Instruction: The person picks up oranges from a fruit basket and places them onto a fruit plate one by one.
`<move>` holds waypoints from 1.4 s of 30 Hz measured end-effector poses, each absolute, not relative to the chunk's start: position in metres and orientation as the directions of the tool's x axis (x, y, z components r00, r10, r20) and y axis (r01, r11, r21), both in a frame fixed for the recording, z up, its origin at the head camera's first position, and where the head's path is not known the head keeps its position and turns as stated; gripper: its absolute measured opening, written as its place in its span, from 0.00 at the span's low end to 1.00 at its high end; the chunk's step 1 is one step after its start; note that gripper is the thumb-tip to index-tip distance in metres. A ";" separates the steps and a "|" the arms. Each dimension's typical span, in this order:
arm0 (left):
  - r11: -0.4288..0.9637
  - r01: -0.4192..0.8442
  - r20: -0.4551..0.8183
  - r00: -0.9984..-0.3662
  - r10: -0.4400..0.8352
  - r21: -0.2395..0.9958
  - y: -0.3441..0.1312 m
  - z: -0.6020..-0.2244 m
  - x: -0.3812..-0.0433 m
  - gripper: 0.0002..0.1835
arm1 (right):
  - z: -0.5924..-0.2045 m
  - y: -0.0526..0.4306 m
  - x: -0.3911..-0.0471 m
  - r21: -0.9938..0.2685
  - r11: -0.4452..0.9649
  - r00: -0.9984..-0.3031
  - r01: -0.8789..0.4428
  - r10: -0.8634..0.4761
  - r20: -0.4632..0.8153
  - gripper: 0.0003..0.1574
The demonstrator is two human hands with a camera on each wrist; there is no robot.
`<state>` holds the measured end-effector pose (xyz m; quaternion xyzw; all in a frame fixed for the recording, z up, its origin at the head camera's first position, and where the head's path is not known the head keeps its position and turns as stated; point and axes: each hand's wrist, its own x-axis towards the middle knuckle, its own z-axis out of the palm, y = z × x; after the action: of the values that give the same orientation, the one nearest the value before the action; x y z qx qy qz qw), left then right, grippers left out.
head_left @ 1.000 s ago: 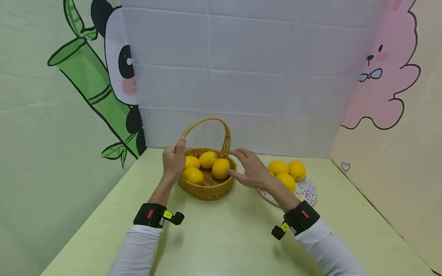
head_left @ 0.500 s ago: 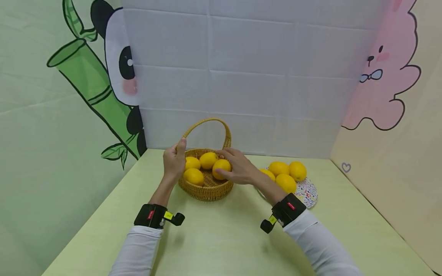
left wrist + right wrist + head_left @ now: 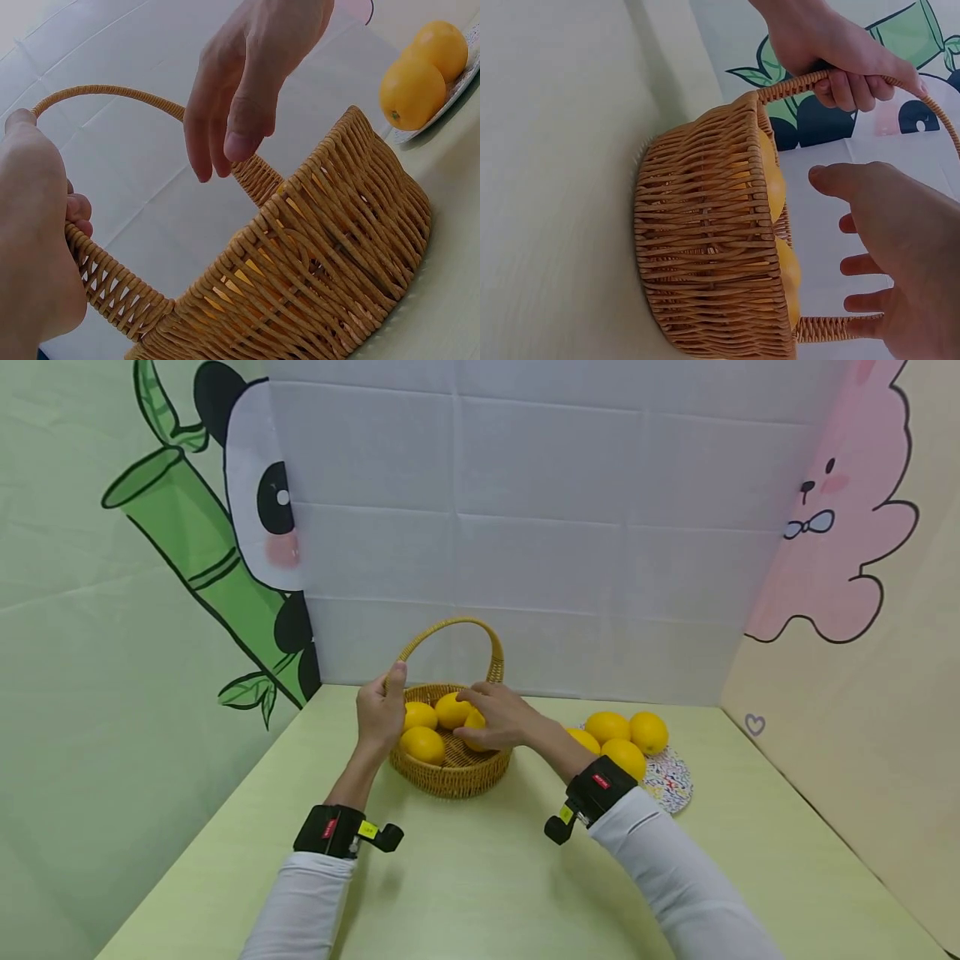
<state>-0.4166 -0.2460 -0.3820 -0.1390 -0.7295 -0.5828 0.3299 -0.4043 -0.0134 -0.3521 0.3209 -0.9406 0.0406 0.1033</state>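
A wicker basket [image 3: 450, 782] with several yellow lemons [image 3: 422, 745] inside stands on the table. My left hand [image 3: 378, 714] grips the left side of its arched handle [image 3: 459, 620], fingers curled round it in the right wrist view. Over the basket's right half is my right hand [image 3: 501, 717], thumb and fingers spread apart. It partly hides the rightmost lemon [image 3: 475, 720] in the head view. Both wrist views show a gap between the right fingers [image 3: 247, 120] and the basket rim, with nothing held.
To the right of the basket, a speckled plate [image 3: 671, 781] carries several more lemons [image 3: 622, 758], partly behind my right forearm. A white cloth backdrop [image 3: 525, 560] rises at the table's rear edge, with printed side walls left and right.
My right hand has moved left from beside the basket's rim to over the lemons in it. The left hand keeps its grip on the handle, and the basket stays in place.
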 end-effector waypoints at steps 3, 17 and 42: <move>0.292 0.596 0.655 -0.734 -0.180 0.748 -0.246 -0.382 -0.416 0.35 | -0.352 -0.018 -0.409 0.023 0.803 -0.790 -0.596 -0.592 0.159 0.42; 0.287 0.597 0.656 -0.731 -0.189 0.749 -0.244 -0.383 -0.415 0.32 | -0.365 -0.028 -0.420 -0.019 0.866 -0.866 -0.499 -0.500 -0.033 0.42; 0.286 0.604 0.660 -0.731 -0.173 0.744 -0.246 -0.379 -0.412 0.34 | -0.375 -0.031 -0.433 0.054 0.841 -0.843 -0.538 -0.538 -0.016 0.34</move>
<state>-0.4117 -0.2460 -0.3786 -0.1478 -0.7283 -0.5790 0.3355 -0.4331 -0.0314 -0.3752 0.2805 -0.9594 -0.0282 -0.0003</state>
